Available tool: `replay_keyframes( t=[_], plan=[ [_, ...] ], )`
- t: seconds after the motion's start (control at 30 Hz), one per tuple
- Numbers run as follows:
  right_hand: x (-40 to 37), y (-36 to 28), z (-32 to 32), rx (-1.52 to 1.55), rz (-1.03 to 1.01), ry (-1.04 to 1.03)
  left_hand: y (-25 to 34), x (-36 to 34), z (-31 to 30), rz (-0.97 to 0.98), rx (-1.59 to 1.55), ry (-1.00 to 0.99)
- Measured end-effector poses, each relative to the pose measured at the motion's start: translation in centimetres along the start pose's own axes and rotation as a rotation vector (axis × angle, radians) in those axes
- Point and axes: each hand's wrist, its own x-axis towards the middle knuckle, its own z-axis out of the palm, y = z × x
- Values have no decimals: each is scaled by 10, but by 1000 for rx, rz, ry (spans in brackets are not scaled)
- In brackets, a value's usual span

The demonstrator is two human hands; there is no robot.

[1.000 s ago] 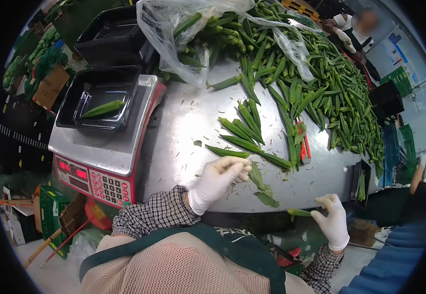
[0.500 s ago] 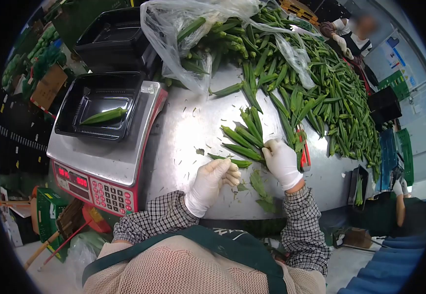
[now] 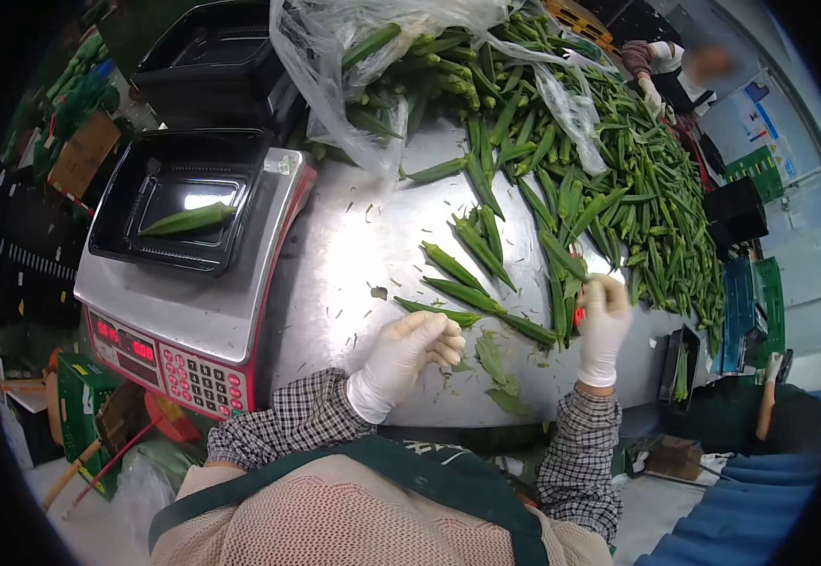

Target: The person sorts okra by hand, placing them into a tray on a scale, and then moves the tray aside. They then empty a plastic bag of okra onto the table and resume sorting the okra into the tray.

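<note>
My left hand [image 3: 405, 363], in a white glove, rests over the metal table [image 3: 335, 349] with its fingers curled in and nothing visible in them. My right hand [image 3: 606, 325], also gloved, pinches the end of an okra pod [image 3: 562, 256] at the edge of the pile. Between my hands lie several loose pods, among them a long pod [image 3: 439, 312] beside my left fingertips and another pod [image 3: 528, 328] left of my right hand. Torn leaves [image 3: 492, 358] lie below these pods. Part of a red object [image 3: 578, 313] shows beside my right fingers.
A black tray [image 3: 108, 217] with one okra pod [image 3: 187, 220] sits on a scale [image 3: 170, 297]. More black trays [image 3: 203, 94] stand behind it. A large okra pile [image 3: 651, 208] and a plastic bag [image 3: 335, 104] cover the far side. Two people are at the right.
My right hand has moved right, from the loose pods to the pile's edge, and now grips a pod. Some loose pods have shifted apart. My left hand has barely moved.
</note>
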Motion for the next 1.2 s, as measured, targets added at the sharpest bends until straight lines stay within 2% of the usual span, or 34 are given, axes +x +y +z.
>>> replay_keyframes(
  t=[0.03,0.07,0.13,0.23,0.33,0.4,0.47,0.5,0.53,0.6,0.7,0.8,0.83,0.93,1.03,1.2],
  plan=[
    [1,13,4,-423,-317,-74,-1,0,0,-6,2,-9],
    [-5,19,3,-576,-389,-186,-2,0,-1,-11,-2,-19],
    [-12,11,1,-544,-197,-214,-2,1,-3,-16,-11,-40],
    [-13,-22,-2,-369,-35,-98,0,0,-2,-74,-22,-54],
    [-39,-66,18,-348,-299,-276,11,-2,12,-252,-197,-62],
    [-58,-78,34,-290,-443,-559,7,-1,14,-224,-311,-84],
    [-62,-84,44,-211,-417,-853,4,2,8,-171,-381,-61],
    [-55,-78,46,-186,-431,-822,2,6,-3,-134,-389,-29],
    [-46,-63,48,-191,-428,-701,0,8,-12,-100,-398,4],
    [-23,-42,57,-457,-348,-447,0,8,-15,-50,-375,-13],
    [-2,4,68,-969,-442,-481,3,6,-9,-53,-334,-19],
    [-2,13,63,-693,-453,-324,2,7,-12,-41,-329,-18],
    [1,11,60,-526,-299,-328,2,7,-12,-43,-345,-37],
    [2,-6,43,-15,361,-483,2,5,-9,-71,-369,-92],
    [-4,-5,35,233,461,-516,0,5,-10,-77,-388,-123],
    [-9,-13,32,360,499,-549,0,5,-13,-73,-388,-141]
  ],
)
